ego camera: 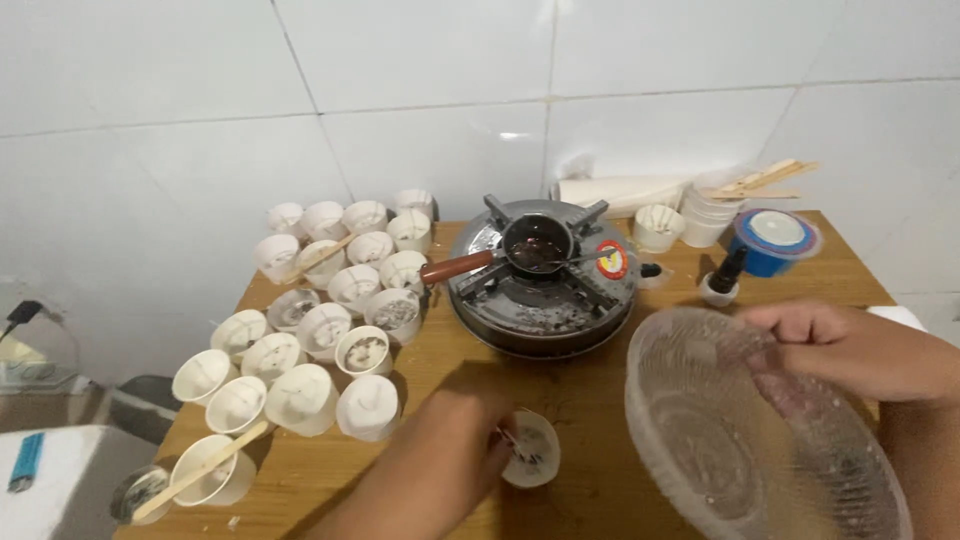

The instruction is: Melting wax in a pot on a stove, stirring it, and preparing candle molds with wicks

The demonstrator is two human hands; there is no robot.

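Wooden worktop (600, 420) carried the whole setup in the head view, the only view supplied. The left hand (455, 450) lay low at the near edge, fingers curled around the side of a small white cup (533, 450) that stood upright on the worktop just in front of the burner (545, 290). The fingertips appeared to pinch a thin wick or stick at the cup's rim, though blur made this uncertain. The right hand (850, 345) was closed over the far rim of a large ribbed glass bowl (750, 430), thumb inside and fingers outside, holding it tilted above the right side of the worktop, near the cup but not touching it.

For good handling at this step, the cup should have been steadied from the side, as shown, so that it stayed level and its contents stayed centred. The bowl grip needed to remain firm at the rim, since the glass was likely slippery and heavy when tilted.

A small dark pot (535, 243) with a brown handle sat on the burner. Both hands were best kept clear of it. A cluster of similar white cups (330, 330) stood at the left, some with wooden sticks across them, well apart from the working cup.
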